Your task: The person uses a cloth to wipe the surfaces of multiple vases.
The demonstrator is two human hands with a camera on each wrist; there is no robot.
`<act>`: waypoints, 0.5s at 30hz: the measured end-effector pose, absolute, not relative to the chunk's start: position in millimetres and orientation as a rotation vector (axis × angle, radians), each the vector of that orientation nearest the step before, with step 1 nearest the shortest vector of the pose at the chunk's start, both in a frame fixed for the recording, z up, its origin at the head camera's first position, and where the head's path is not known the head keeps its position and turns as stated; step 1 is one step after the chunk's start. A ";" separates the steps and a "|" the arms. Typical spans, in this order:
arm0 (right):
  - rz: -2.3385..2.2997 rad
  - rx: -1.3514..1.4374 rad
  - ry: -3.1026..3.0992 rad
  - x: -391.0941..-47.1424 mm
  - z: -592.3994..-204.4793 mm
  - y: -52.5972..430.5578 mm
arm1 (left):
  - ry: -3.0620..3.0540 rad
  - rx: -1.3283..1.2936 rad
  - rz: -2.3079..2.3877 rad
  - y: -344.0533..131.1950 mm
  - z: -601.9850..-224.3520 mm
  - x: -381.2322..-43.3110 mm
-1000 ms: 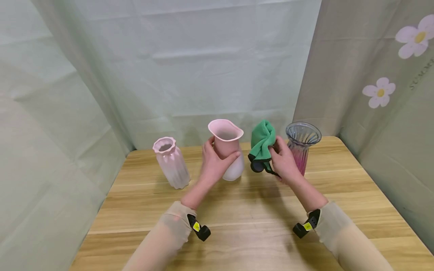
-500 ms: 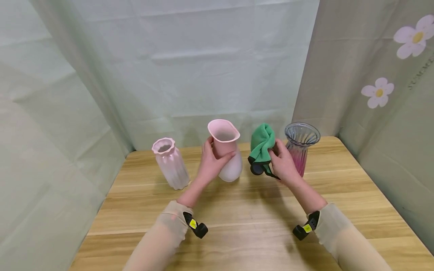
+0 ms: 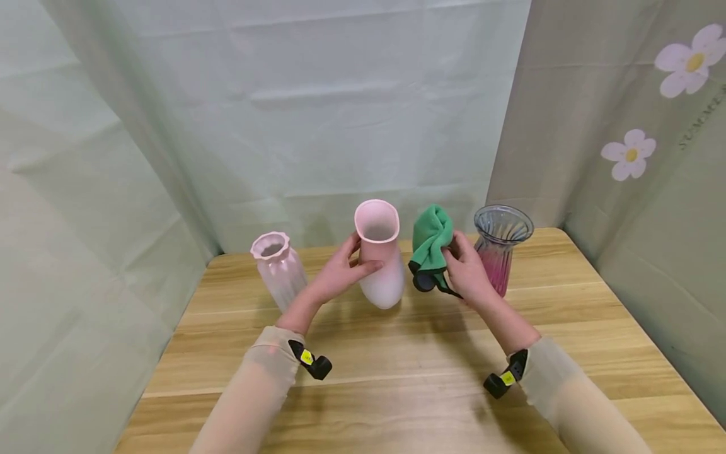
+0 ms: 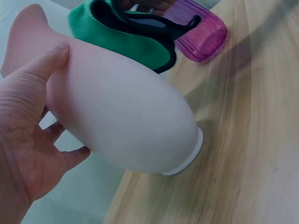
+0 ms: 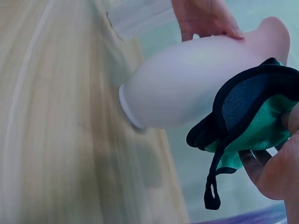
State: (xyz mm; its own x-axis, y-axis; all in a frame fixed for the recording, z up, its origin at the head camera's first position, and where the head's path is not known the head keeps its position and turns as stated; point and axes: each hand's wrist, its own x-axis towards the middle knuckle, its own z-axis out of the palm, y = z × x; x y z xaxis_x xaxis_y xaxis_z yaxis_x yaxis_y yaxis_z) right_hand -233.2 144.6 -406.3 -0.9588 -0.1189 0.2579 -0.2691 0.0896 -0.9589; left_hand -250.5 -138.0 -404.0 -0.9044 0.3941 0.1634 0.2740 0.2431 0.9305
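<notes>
My left hand (image 3: 342, 272) holds a pink-and-white vase (image 3: 384, 280) by its neck, with the thumb across the front and the fingers at the back. In the left wrist view its white base ring is at the table top; I cannot tell whether it touches. Just right of the vase, my right hand (image 3: 468, 271) grips a bunched green cloth (image 3: 432, 236) with black trim. A black hanging loop (image 5: 212, 196) dangles from the cloth in the right wrist view. Some right fingers are hidden behind the cloth.
A ribbed pale pink vase (image 3: 279, 268) stands left of my left hand, partly hidden by the forearm. Behind my right hand is a clear-and-pink glass vase (image 3: 500, 252). The wooden table (image 3: 391, 384) ends at hanging sheets (image 3: 334, 126) at the back.
The pink-and-white vase has been turned, so its wavy mouth now looks rounder. My left hand has shifted slightly left around the neck. The green cloth has moved a little left.
</notes>
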 end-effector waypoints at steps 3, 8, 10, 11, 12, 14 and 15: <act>2.010 0.445 -2.242 -236.9 -399.0 135.2 | 2.403 0.642 1.743 -138.1 -398.1 -246.1; 1.965 0.519 -2.296 -244.1 -384.8 114.6 | 2.394 0.670 1.763 -138.8 -400.3 -247.4; 1.960 0.525 -2.319 -246.0 -380.9 108.1 | 2.386 0.672 1.779 -139.5 -405.5 -251.0; 1.960 0.519 -2.331 -246.7 -379.8 105.7 | 2.381 0.670 1.786 -139.5 -406.3 -251.3; 1.963 0.512 -2.341 -247.5 -379.1 103.8 | 2.379 0.664 1.789 -139.7 -406.8 -251.3; 1.964 0.482 -2.350 -248.9 -377.8 100.8 | 2.385 0.652 1.789 -140.2 -407.4 -251.3; 1.963 0.468 -2.351 -249.6 -377.6 99.8 | 2.384 0.648 1.791 -140.3 -407.4 -251.2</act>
